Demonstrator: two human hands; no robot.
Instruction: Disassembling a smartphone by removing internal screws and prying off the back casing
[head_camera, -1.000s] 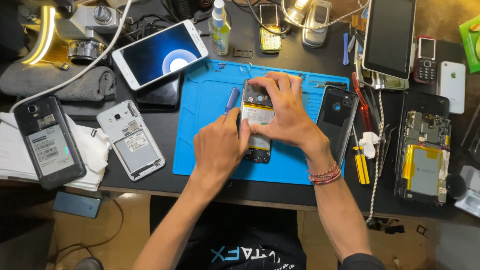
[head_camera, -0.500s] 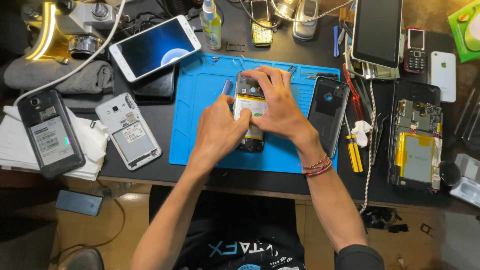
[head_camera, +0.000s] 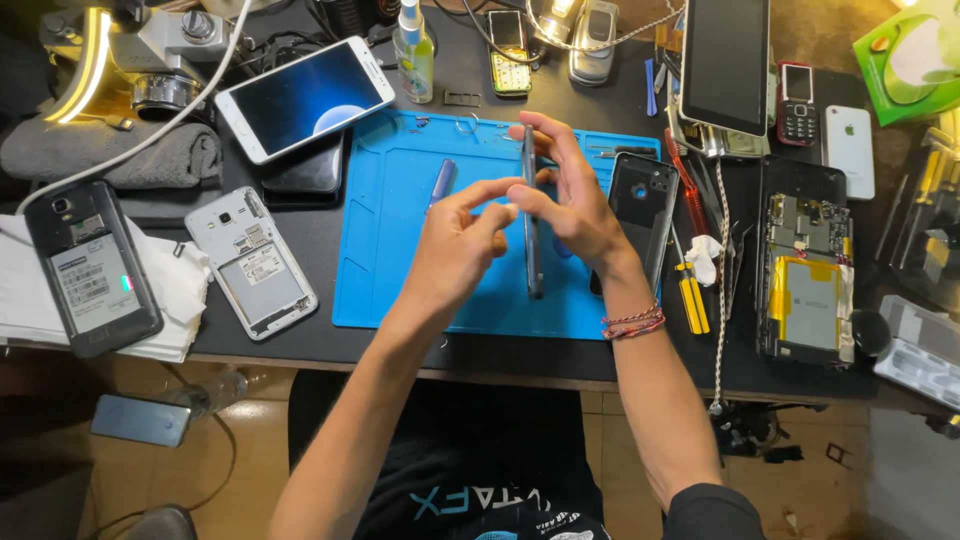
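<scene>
You had the dark phone up on edge over the middle of the blue mat, lifted clear of it, held between both hands. Your right hand was closed on it, fingers wrapped over the top and thumb along the side. Your left hand pinched the near face between thumb and forefinger, other fingers curled in.

Handling call: thin, stiff and light, but likely fragile at the screen side and slick on the faces (especially with the back off). Best held by the long edges, not by pressing the faces; twisting it could crack something.

Around it: a black back cover lay at the mat's right edge, a purple pry tool on the mat's left half. A white phone with lit screen sat off the mat's back left corner, an opened white phone near the desk's front edge, and a gutted phone with yellow tape well to the right. Yellow-handled screwdrivers lay just beside the cover.
</scene>
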